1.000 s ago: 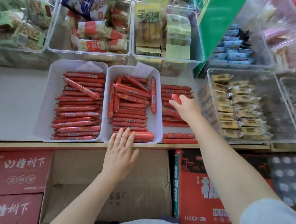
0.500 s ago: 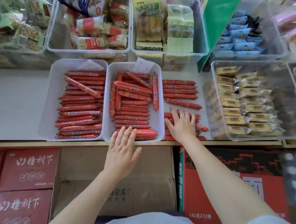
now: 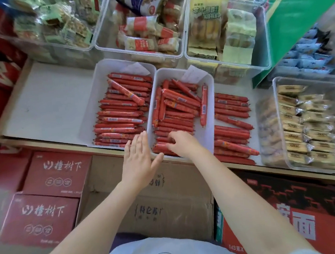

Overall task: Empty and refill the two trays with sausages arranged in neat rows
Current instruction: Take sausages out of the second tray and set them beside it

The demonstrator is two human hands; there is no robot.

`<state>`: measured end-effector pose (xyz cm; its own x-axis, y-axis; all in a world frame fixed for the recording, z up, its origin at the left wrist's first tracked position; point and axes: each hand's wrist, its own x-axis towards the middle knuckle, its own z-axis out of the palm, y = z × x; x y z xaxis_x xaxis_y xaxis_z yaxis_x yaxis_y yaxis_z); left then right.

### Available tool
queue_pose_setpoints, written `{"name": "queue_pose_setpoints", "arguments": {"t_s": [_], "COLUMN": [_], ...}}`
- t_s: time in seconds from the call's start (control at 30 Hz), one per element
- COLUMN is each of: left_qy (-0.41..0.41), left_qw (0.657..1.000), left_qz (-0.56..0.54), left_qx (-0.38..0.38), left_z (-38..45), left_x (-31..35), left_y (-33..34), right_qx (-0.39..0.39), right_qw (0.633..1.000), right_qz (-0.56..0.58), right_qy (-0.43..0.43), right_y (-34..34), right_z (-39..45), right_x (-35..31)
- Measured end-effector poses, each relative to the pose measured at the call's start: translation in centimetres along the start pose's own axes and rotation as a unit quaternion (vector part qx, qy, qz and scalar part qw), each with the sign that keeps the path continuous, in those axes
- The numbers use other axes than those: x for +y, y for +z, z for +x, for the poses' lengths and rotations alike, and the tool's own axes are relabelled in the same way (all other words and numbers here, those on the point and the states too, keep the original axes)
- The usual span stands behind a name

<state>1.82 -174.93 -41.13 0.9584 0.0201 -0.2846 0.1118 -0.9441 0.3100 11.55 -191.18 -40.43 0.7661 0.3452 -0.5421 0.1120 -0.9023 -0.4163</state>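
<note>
Shop bench: right hand (image 3: 181, 144) moved from loose pile (image 3: 232, 132) into right tray (image 3: 210, 94), grip curled on sausage (image 3: 160, 147); left hand (image 3: 139, 162) flat, steadying. Refilling underway.

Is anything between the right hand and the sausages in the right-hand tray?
Nothing visible. The right hand is already down on the sausages at the near end of the right tray, fingers curled onto them. The left hand lies flat at the tray's near-left rim, beside the reach.
</note>
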Motion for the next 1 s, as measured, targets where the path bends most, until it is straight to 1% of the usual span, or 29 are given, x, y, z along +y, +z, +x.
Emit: {"name": "queue_pose_setpoints", "arguments": {"t_s": [0.03,0.07,0.2,0.27,0.33,0.4,0.47,0.57,0.63,0.7,0.77,0.8,0.87,0.93,1.0], "left_qy": [0.004,0.007,0.012,0.012,0.012,0.012,0.013,0.063,0.112,0.145,0.157,0.161,0.162,0.153,0.144], "left_qw": [1.000,1.000,1.000,1.000,1.000,1.000,1.000,0.995,0.991,0.988,0.987,0.986,0.986,0.986,0.988], "left_qz": [-0.006,-0.008,-0.007,-0.008,-0.005,-0.005,0.001,0.011,0.010,0.020,0.022,0.018,0.004,-0.011,-0.021], "left_qx": [-0.002,-0.003,-0.004,-0.001,-0.003,-0.007,0.012,0.077,0.072,0.050,0.034,0.033,0.049,0.058,0.051], "left_z": [0.0,0.0,0.0,0.0,0.0,0.0,-0.1,-0.1,0.0,0.2,0.4,0.5,0.6,0.6,0.7], "left_x": [-0.1,-0.3,-0.4,-0.2,-0.2,-0.2,-0.2,1.7,3.8,6.0,7.7,8.3,8.9,8.9,8.7], "left_y": [-0.1,-0.2,-0.2,-0.3,-0.3,-0.3,-0.2,0.2,0.8,1.7,2.5,2.8,3.3,3.6,3.8], "right_qx": [-0.019,-0.020,-0.025,-0.013,0.000,0.011,0.041,0.133,0.208,0.270,0.303,0.304,0.282,0.242,0.202], "right_qw": [0.999,0.999,0.998,0.998,1.000,0.996,0.980,0.948,0.924,0.916,0.929,0.938,0.951,0.960,0.968], "right_qz": [-0.030,-0.044,-0.059,-0.055,-0.006,0.088,0.194,0.290,0.318,0.296,0.214,0.158,0.073,0.048,0.035], "right_qy": [0.008,0.008,0.003,0.000,0.007,0.017,0.012,-0.018,-0.032,-0.024,0.015,0.046,0.103,0.135,0.146], "right_y": [0.5,0.7,0.3,0.1,-0.2,-0.9,-2.2,-5.3,-7.7,-9.5,-10.1,-9.8,-8.3,-6.1,-3.8], "right_z": [0.2,0.4,0.9,0.8,0.4,-0.5,-1.5,-3.6,-4.8,-5.7,-5.7,-5.6,-5.3,-4.6,-4.1], "right_x": [0.0,0.1,0.3,0.2,0.3,0.0,-0.9,-1.3,-0.3,2.1,5.6,7.5,10.9,13.6,15.3]}}
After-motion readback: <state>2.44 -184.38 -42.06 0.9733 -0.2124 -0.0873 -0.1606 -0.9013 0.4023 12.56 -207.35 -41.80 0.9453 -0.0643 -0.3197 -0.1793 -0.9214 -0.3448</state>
